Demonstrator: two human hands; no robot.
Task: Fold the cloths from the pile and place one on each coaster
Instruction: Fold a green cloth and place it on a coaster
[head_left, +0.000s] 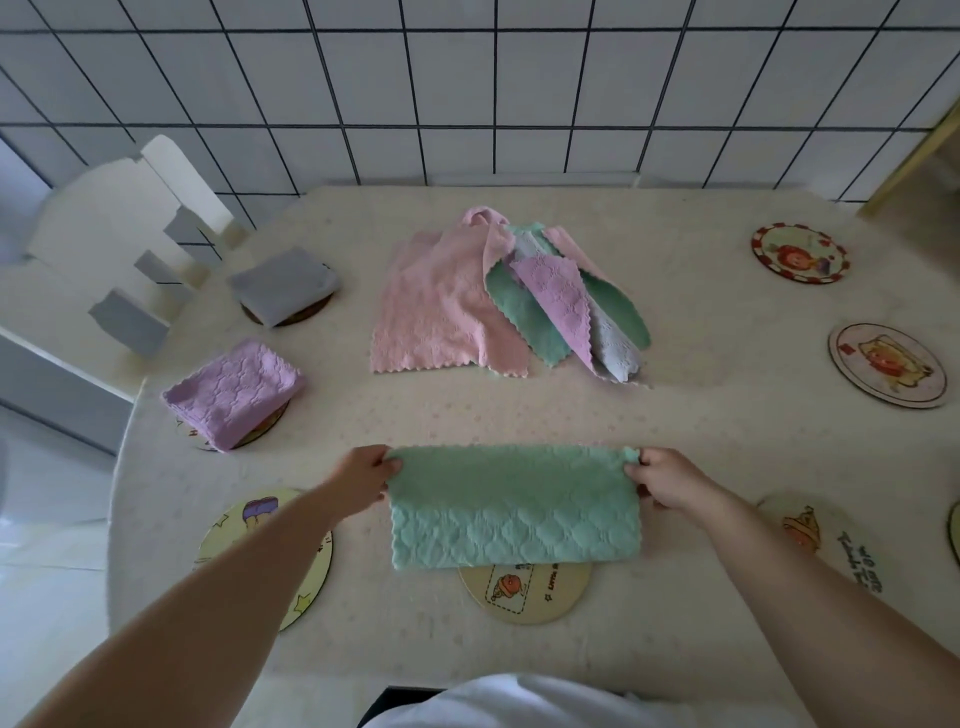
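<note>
A green cloth (511, 506), folded in half, lies at the near middle of the table. My left hand (363, 480) pinches its far left corner and my right hand (670, 480) pinches its far right corner. Its near edge covers part of a round coaster (524, 595). A pile of cloths (498, 296) in pink, green, purple and grey lies at the table's middle. On the left, a folded grey cloth (283, 285) and a folded purple cloth (234, 392) each sit on a coaster.
Bare coasters lie at the near left (260, 551), near right (836, 545), right (888, 364) and far right (800, 253). A white chair (119, 249) stands off the table's left edge. A tiled wall runs behind the table (415, 421).
</note>
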